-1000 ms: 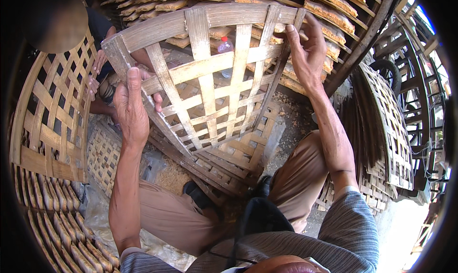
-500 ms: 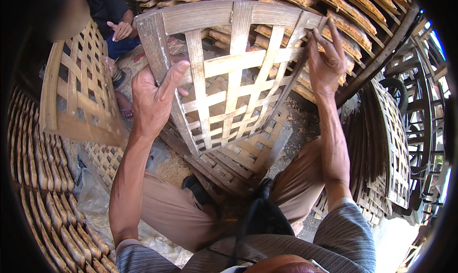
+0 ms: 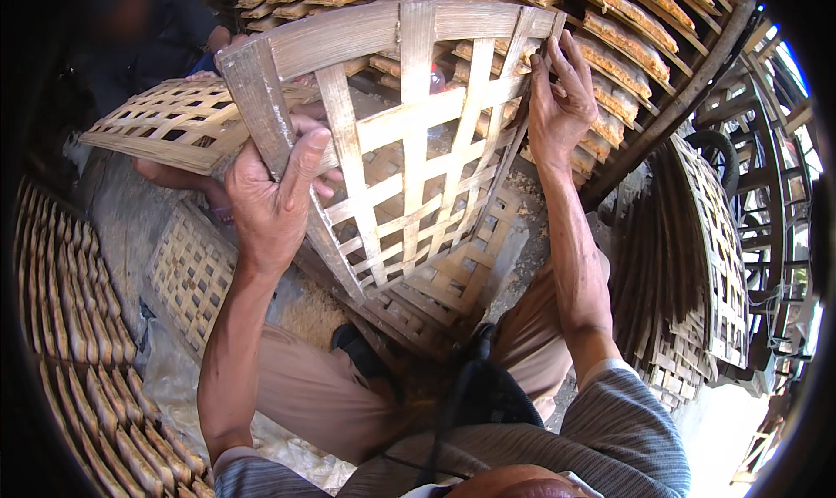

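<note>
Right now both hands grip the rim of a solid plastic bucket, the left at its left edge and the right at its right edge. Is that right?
Not quite. The head view shows an open-weave bamboo basket, a lattice of flat strips with gaps, not a solid plastic bucket. The rest holds: the left hand grips its left edge and the right hand its right edge.

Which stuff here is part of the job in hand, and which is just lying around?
In hand:
- open-weave bamboo basket
- left hand, gripping the basket's left rim corner
- right hand, on its right edge

Lying about:
- second woven basket, held by another person
- flat woven panel on the ground
- stacked baskets at right
- stacked trays behind
</note>
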Available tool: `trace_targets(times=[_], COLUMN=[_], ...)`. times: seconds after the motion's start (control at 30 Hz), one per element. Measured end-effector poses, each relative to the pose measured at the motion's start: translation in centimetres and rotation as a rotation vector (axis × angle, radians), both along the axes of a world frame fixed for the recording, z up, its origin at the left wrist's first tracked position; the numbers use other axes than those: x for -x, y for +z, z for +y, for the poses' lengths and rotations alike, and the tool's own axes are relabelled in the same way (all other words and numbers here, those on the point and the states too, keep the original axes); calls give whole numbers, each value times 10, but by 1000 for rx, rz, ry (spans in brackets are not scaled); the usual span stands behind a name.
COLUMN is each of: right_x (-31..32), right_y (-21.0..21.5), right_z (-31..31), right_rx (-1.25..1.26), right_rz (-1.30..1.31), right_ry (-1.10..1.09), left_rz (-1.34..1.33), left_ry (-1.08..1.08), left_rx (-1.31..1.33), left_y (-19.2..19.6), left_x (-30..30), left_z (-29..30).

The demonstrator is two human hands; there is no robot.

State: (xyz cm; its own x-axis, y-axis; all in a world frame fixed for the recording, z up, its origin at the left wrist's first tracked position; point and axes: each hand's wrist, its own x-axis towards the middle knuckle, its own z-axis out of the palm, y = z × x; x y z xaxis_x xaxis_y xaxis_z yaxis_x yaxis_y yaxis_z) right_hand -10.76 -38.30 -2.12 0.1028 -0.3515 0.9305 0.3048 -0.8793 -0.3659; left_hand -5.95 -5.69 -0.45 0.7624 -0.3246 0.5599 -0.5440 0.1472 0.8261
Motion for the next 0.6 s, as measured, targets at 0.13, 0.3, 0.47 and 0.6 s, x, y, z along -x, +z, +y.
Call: trace_targets(times=[0.13,0.3,0.47,0.6], right_x=[-5,-15,-12,-4], right_y=[-4,-4,1,-1], right_z=[2,11,7,-11], right_rx=[-24,-205,-419,-658], right_rz=[66,-22,102,20], right_ry=[-8,150,270,568], left_rz=[-57,-110,-143,-78], left_ry=[23,7,7,-9], left_rx=[-38,-40,-51,29], left_y=[-1,-3,-3,-6], left_x=[2,5,1,-1], left_z=[3,4,5,2])
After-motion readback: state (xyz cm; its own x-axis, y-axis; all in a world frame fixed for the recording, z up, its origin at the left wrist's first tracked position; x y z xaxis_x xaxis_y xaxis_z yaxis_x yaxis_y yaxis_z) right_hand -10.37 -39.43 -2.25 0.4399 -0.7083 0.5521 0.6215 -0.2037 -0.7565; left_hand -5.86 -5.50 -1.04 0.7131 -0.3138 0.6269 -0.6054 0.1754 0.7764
